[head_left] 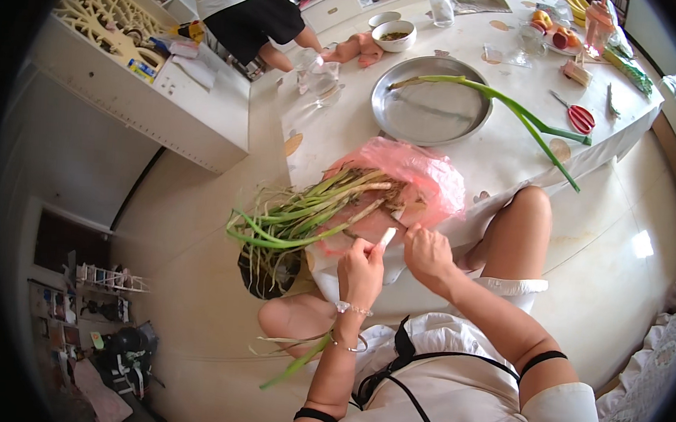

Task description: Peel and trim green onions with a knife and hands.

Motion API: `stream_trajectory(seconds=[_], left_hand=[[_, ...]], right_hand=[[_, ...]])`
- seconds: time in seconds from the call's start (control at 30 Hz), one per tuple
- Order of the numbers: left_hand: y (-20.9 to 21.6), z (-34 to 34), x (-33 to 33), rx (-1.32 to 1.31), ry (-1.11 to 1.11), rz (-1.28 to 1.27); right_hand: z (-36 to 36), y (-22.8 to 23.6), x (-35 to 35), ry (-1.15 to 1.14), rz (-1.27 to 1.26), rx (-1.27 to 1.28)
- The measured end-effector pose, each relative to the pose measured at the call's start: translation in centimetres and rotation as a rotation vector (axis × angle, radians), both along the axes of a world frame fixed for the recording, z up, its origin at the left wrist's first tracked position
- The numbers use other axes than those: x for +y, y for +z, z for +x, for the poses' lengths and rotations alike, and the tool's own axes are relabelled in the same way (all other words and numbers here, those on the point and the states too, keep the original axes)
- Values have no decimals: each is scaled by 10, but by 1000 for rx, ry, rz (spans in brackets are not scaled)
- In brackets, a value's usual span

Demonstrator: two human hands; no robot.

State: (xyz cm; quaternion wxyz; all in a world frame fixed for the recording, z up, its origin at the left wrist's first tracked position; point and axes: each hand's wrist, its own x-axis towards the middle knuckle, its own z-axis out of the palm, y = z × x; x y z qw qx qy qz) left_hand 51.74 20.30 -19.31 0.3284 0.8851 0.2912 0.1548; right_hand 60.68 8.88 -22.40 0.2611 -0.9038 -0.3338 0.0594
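Note:
My left hand [361,270] is closed around a green onion, its white end [388,236] sticking up past the thumb. That onion's green leaves [301,363] trail out below my left wrist. Just right of the white end, my right hand [426,255] is closed with fingers pinched; a thin dark shape shows at the fingertips, too small to name. Beyond both hands, a bunch of green onions [299,212] with dry, stringy leaves lies on a pink plastic bag [433,174], tops hanging over the table's edge. One cleaned green onion [507,97] lies across the round metal tray [390,121].
Red-handled scissors [581,117] lie right of the tray. Behind it stand a white bowl [393,36] with food and a clear jar [442,8]. Fruit [543,22] sits at the far right. A dark bin [268,272] stands below the onion tops. Another person [246,12] stands at the back.

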Motion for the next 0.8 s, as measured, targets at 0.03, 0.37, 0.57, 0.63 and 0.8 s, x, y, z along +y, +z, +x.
stream_trajectory(seconds=[0.03, 0.37, 0.57, 0.63, 0.8], left_hand=[[6, -3, 0, -42, 31, 36], [131, -71, 97, -659, 234, -534], [173, -104, 169, -1042, 122, -969], [163, -97, 187, -1128, 130, -1125], [131, -84, 197, -1222, 291, -1337]], right_hand=[[2, 3, -1, 30, 2, -28], [17, 36, -13, 17, 25, 207], [15, 25, -18, -42, 252, 189], [17, 28, -21, -50, 312, 230], [17, 33, -16, 77, 454, 610]])
